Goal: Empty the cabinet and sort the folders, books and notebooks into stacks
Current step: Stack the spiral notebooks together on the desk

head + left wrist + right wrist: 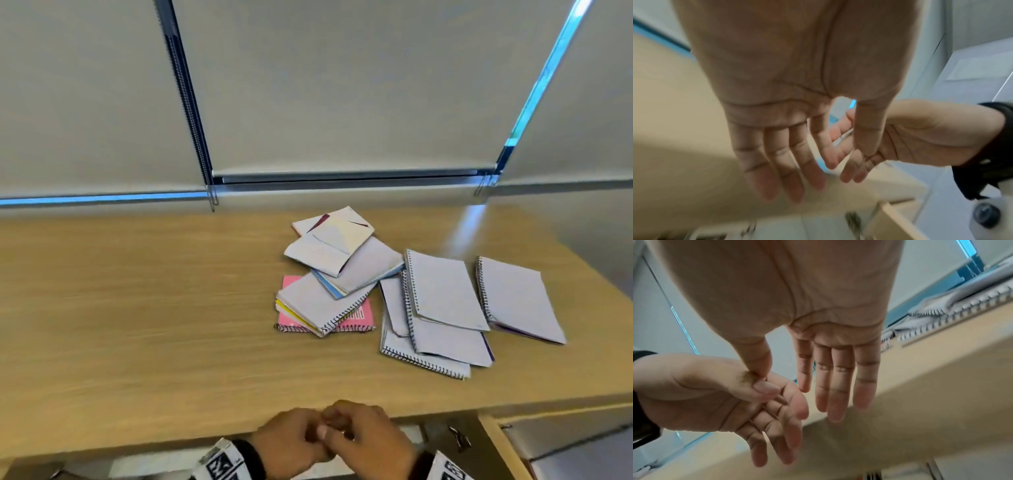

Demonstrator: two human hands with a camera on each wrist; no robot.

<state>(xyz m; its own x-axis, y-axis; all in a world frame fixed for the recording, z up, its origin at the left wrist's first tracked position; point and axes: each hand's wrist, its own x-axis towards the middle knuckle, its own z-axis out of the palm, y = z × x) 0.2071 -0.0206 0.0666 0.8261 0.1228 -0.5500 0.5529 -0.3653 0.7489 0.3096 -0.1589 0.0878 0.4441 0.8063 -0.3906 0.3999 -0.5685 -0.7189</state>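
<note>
Wood-grain table (137,325) carries loose spiral notebooks (442,308) toward its far right corner, unsorted; left hand (291,442) and right hand (370,438) meet at the near edge, fingers relaxed, holding nothing: between fetches, next reach likely into the cabinet below.

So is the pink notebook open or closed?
Closed, it seems. The pink notebook lies flat on the wooden table, its pink cover facing up, with a white spiral notebook lying on top of it.
</note>
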